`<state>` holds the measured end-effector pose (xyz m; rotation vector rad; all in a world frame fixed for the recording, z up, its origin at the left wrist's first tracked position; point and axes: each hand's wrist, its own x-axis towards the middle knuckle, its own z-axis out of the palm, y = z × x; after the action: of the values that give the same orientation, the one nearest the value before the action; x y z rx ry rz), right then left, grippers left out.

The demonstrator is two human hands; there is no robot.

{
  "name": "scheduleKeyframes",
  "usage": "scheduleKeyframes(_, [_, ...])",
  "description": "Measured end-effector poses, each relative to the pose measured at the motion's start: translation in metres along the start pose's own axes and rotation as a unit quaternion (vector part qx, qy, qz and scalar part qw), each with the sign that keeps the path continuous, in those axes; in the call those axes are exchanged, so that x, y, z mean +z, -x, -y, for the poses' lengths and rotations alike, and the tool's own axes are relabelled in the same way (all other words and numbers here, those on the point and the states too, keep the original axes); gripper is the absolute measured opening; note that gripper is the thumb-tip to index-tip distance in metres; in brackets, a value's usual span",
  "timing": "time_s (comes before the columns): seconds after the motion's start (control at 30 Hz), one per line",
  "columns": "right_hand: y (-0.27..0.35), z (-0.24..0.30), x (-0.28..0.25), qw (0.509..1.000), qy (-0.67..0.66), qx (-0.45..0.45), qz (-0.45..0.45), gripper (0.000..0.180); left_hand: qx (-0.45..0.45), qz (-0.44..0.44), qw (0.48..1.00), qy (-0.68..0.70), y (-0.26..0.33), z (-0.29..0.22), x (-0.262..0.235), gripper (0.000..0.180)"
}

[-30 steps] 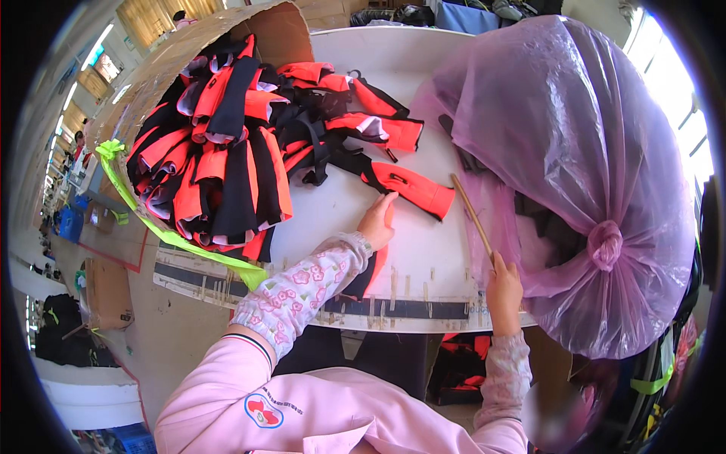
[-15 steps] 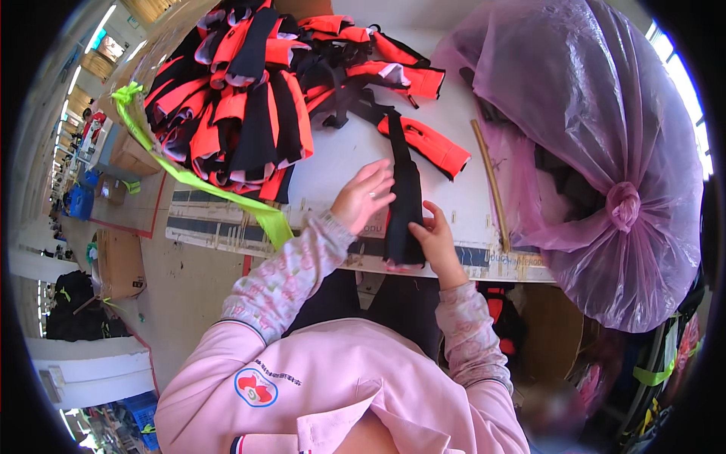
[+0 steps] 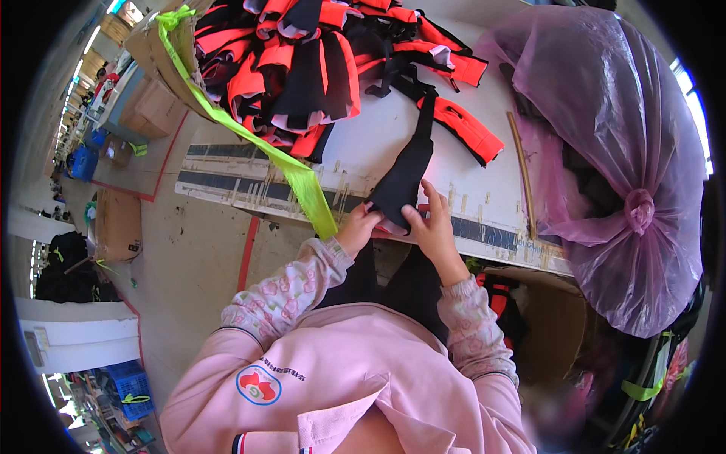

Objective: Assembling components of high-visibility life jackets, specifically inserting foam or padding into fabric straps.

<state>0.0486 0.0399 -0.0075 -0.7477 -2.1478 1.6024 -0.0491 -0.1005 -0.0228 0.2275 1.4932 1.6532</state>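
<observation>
A black fabric strap piece [image 3: 404, 174], narrow at the far end and wide at the near end, reaches over the table's front edge. My left hand [image 3: 358, 228] pinches its lower left corner, fingers closed. My right hand [image 3: 435, 233] grips the lower right corner with the thumb on top and the fingers partly hidden. A pale pink underside shows between the hands. At its far end the strap runs up to dark webbing by an orange and black fabric piece [image 3: 463, 127], lying flat. Farther off sits a heap of similar orange and black pieces [image 3: 302, 79].
A neon yellow-green strip [image 3: 261, 150] hangs over the table's left side. A thin wooden stick [image 3: 522, 174] lies on the white table [image 3: 370, 140]. To the right bulges a knotted, translucent purple bag [image 3: 597, 83]. Under the table at right stands an open cardboard box [image 3: 556, 325].
The wide end of the black strap piece has swung left and toward me. My left hand, open before, has come down and closed on its corner. The view has shifted slightly.
</observation>
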Motion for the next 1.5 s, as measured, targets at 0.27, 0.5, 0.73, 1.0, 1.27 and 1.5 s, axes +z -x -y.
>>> scheduleKeyframes(0.27, [0.016,0.010,-0.008,0.956,0.235,-0.174,0.009,0.056,0.009,0.044,0.998,-0.043,0.005,0.013,0.016,0.030])
scheduleKeyframes(0.5, [0.021,0.001,0.001,0.977,0.185,-0.105,-0.005,0.055,-0.092,-0.015,0.994,0.054,0.004,0.011,0.021,0.027])
scheduleKeyframes(0.73, [0.017,-0.002,0.001,0.977,0.178,-0.117,-0.004,0.050,-0.073,-0.048,0.994,0.064,0.006,0.022,0.022,0.024])
scheduleKeyframes(1.0, [0.021,-0.007,0.005,0.980,0.190,-0.065,0.005,0.055,-0.099,-0.042,0.993,0.038,0.013,0.026,0.015,0.026])
scheduleKeyframes(1.27, [0.023,0.002,0.009,0.981,0.183,-0.057,0.015,0.058,-0.081,-0.033,0.996,0.003,-0.004,0.048,0.011,0.027])
scheduleKeyframes(1.5, [0.021,-0.003,0.002,0.969,0.223,-0.109,0.008,0.051,-0.108,-0.026,0.991,0.072,0.006,0.043,0.016,0.028])
